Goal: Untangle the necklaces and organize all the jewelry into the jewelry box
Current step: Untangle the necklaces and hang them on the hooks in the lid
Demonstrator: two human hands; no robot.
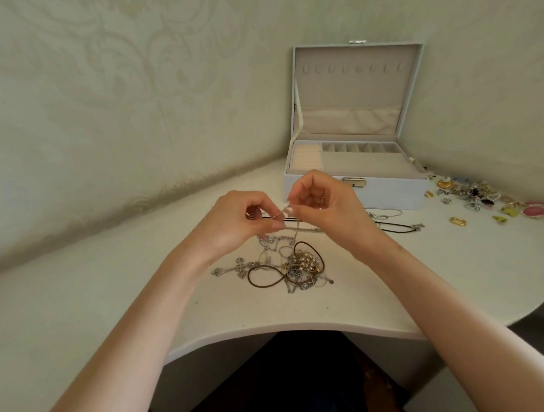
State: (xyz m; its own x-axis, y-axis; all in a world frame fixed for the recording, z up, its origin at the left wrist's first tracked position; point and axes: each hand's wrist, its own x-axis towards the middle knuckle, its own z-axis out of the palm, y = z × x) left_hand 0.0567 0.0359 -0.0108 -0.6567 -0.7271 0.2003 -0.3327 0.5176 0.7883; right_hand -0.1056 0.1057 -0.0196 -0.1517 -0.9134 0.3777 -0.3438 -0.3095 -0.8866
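Observation:
A tangle of necklaces (285,267), with silver chains, a brown cord and a gold beaded piece, lies on the white table in front of me. Above it, my left hand (243,219) and my right hand (320,204) each pinch a thin silver chain (291,228) that hangs down into the tangle. The white jewelry box (353,190) stands open behind my right hand, its lid upright and its beige compartments showing nothing inside. A black cord necklace (398,227) and a thin silver chain necklace (385,214) lie in front of the box.
Several earrings, rings and brooches (486,201) are scattered on the table right of the box. The table's curved front edge (284,328) runs just below the tangle. Patterned wallpaper walls close off the corner behind and to the left.

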